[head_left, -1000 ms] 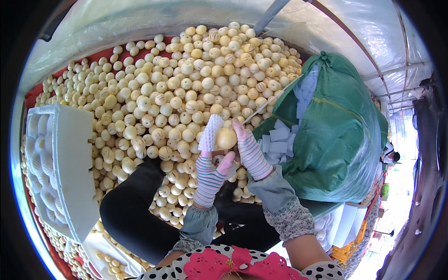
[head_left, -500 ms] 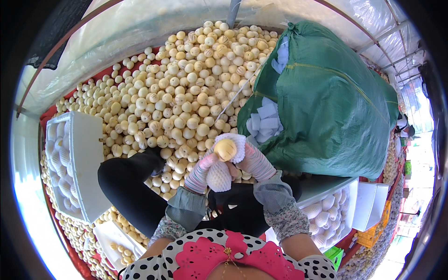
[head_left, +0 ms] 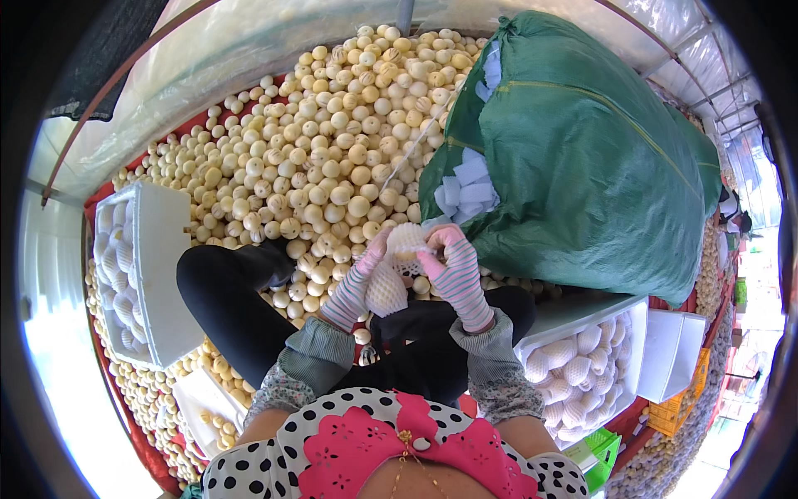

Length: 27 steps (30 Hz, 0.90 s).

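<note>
My left hand [head_left: 367,264] and my right hand [head_left: 449,268], both in striped gloves, meet in front of my lap. Their fingers pinch a white foam-net sleeve [head_left: 409,235] around a pale round fruit, only a little of which shows. A second lump of white netting [head_left: 385,289] hangs below, against my left hand; whether it holds a fruit, I cannot tell. Just beyond my hands lie a large heap of cream-coloured round fruits [head_left: 324,150] and a green woven sack [head_left: 582,175] with white foam pieces [head_left: 465,187] showing at its opening.
A white foam box [head_left: 162,274] of netted fruits stands on its side at left. Another box [head_left: 573,374] of netted fruits is by my right leg, beside white boxes [head_left: 669,353], an orange crate [head_left: 672,416] and a green crate [head_left: 603,466]. A person [head_left: 736,212] is at far right.
The white netting now covers most of the fruit that was bare between my hands. My right hand's fingers have come up over the sleeve's edge. The view has shifted, so the sack appears higher.
</note>
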Motion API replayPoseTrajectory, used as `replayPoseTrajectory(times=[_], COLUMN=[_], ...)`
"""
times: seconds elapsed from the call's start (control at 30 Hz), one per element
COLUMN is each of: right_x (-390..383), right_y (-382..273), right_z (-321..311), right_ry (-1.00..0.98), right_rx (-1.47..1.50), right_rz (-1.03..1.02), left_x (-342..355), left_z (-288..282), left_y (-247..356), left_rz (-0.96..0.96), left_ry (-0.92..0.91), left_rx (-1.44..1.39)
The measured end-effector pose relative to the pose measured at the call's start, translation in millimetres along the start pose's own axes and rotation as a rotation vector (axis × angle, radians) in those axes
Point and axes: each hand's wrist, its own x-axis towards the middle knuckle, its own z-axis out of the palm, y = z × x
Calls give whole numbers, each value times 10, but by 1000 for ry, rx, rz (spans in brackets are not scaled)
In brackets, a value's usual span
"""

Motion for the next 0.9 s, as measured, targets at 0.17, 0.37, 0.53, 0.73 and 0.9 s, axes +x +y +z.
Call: replayPoseTrajectory(times=[0.17, 0.37, 0.53, 0.73, 0.9], right_x=[-189, -500, -573, -461, -307], right_y=[-42, 7, -25, -174, -475], right_z=[69, 391, 491, 178, 366], right_ry=[-29, -91, -17, 115, 301], right_rx=[330, 497, 442, 678, 244], right_rz=[54, 429, 369, 523, 67], left_x=[44, 96, 148, 44, -220], left_z=[12, 66, -25, -269, -238], left_y=[-165, -190, -124, 88, -169], left_rz=[53, 392, 445, 417, 457], left_ry=[44, 230, 253, 138, 302], left_rx=[-118, -48, -202, -155, -183])
